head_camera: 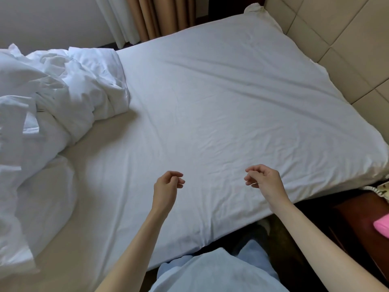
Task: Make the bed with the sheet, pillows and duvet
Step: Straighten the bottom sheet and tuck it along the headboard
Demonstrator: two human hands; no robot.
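While both arms are reaching out over the near edge of the bed (357, 165), neither grip is taking hold of anything. Left hand (167, 186) is hovering above the sheet (221, 98), fingers loosely curled, thumb and fingertips close together but nothing between them; grip released. Right hand (264, 179) is hanging likewise, just above the sheet, fingers slack and bent inward, holding nothing; grip released. The two hands are sitting near each other, apart, roughly level. Whether either is brushing the fabric, cannot tell.

Sheet is lying spread across the mattress, white, mostly flat, with shallow creases running diagonally across the middle and toward the near edge. Its far corner is bunching up against the padded headboard (341, 28) at upper right.

Duvet (52, 91) is lying crumpled in a heap on the left side of the bed, white, folded over itself, well apart from both hands. Below it, at the left edge, a smoother rounded white shape is showing, possibly a pillow (42, 197); cannot tell for sure.

Beige and white curtains (134, 20) are hanging beyond the far side of the bed. A dark wooden nightstand (362, 220) is standing at lower right, with a pink object (382, 227) resting on it. Person's pale blue clothing (214, 272) is showing at bottom centre, against the bed's near edge.
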